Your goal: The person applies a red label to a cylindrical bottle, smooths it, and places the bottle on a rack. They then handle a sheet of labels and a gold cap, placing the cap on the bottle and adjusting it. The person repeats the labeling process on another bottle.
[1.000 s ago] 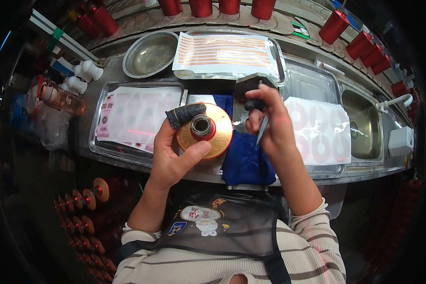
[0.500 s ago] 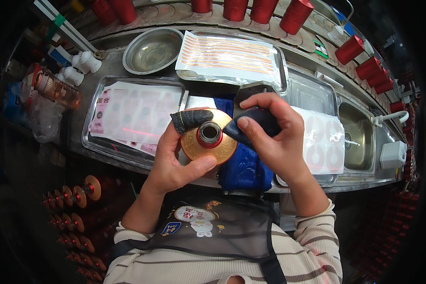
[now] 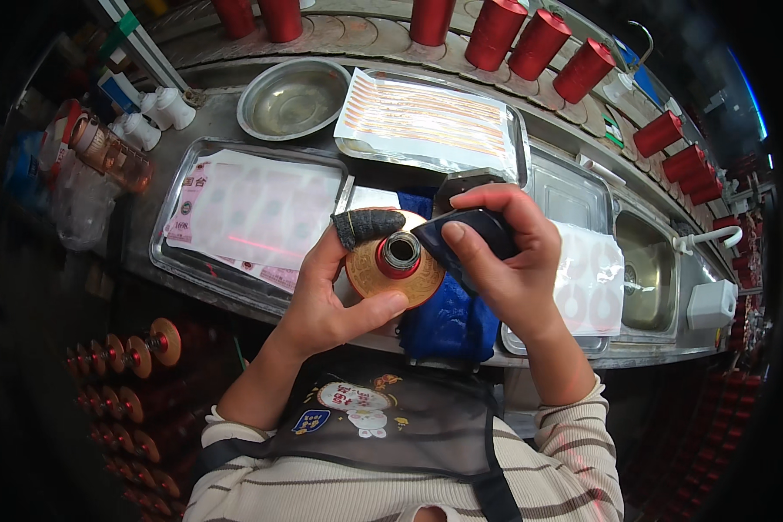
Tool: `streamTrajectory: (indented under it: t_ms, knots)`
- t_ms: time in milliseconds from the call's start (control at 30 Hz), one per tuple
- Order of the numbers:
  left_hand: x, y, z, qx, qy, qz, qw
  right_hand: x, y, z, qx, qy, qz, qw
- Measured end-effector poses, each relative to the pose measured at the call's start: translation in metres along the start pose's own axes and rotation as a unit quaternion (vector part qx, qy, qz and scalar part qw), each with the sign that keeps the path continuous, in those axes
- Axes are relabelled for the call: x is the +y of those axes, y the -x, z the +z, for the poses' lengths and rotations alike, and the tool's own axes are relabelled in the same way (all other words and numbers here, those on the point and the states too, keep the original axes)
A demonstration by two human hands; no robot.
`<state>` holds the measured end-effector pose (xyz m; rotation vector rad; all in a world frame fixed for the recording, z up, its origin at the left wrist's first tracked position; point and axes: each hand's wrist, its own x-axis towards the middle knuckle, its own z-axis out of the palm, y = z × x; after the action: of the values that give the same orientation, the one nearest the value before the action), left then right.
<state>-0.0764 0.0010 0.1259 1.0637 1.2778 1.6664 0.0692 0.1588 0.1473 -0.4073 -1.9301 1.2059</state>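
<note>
Gripping a gold-and-red bottle (image 3: pixel 365 283) near the middle of the frame, the left hand (image 3: pixel 320 300) curls about its side, thumb at the lower edge of the gold shoulder and index finger, in a dark cloth sleeve (image 3: pixel 370 229), behind the red neck. The right hand (image 3: pixel 522 271), right of centre, pinches a dark, pointed object (image 3: pixel 439 244) between thumb and fingers; its tip lies over the gold shoulder just beside the neck, though whether they touch cannot be told. Beneath lies a blue cloth (image 3: pixel 452 324). Farther out, at left, a metal tray (image 3: pixel 170 259) bears printed sheets (image 3: pixel 261 204); at upper centre, a striped sheet (image 3: pixel 426 122) adjoins a round bowl (image 3: pixel 257 106). Red cylinders (image 3: pixel 496 35) line the upper edge.
</note>
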Motion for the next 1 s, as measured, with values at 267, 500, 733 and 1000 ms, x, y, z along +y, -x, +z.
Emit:
streamTrajectory:
  t_ms: [267,500,733,1000]
  knots:
    - [-0.002,0.001,-0.007,-0.012,-0.024,-0.004,1.000,-0.002,0.001,0.000,0.019,0.067,-0.040,0.997]
    - [-0.016,0.006,-0.009,0.021,-0.161,0.013,0.987,-0.025,0.025,-0.006,-0.082,0.183,-0.235,0.951]
    - [-0.020,0.000,-0.005,0.029,-0.233,0.088,0.968,-0.040,0.033,0.001,-0.180,0.066,-0.256,0.947]
    - [-0.013,0.000,-0.001,0.034,-0.241,0.110,0.964,-0.014,0.005,-0.018,-0.139,0.074,-0.245,0.957]
